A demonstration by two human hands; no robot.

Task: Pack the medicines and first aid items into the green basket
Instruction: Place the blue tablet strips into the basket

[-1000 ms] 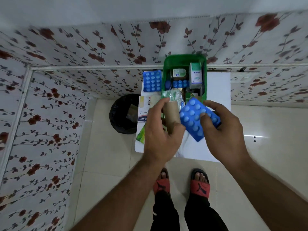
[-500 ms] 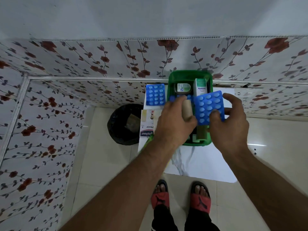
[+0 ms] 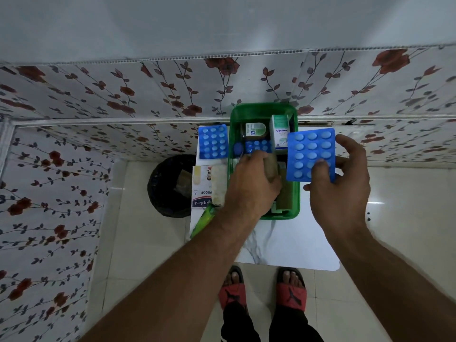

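The green basket [image 3: 262, 110] stands on a small white table [image 3: 291, 243] against the flowered wall. Inside it I see a small bottle [image 3: 254, 130], a white Optibex box [image 3: 280, 134], a blue tablet strip [image 3: 256, 145] and another tan roll [image 3: 286, 196]. My left hand [image 3: 249, 186] reaches into the basket, gripping a tan bandage roll [image 3: 271, 169]. My right hand [image 3: 343, 183] holds a blue blister pack [image 3: 311, 154] upright over the basket's right edge. A second blue blister pack [image 3: 213, 141] lies on the table left of the basket.
A plaster box [image 3: 202, 188], a pale gauze roll [image 3: 218, 186] and a green packet [image 3: 203, 222] lie on the table's left side. A black bin [image 3: 167, 186] stands on the floor to the left. My sandalled feet are below the table's near edge.
Both hands moved forward from above the table's near part to the basket. The left hand lowered the tan roll into it; the right hand carried the blister pack to its right edge.
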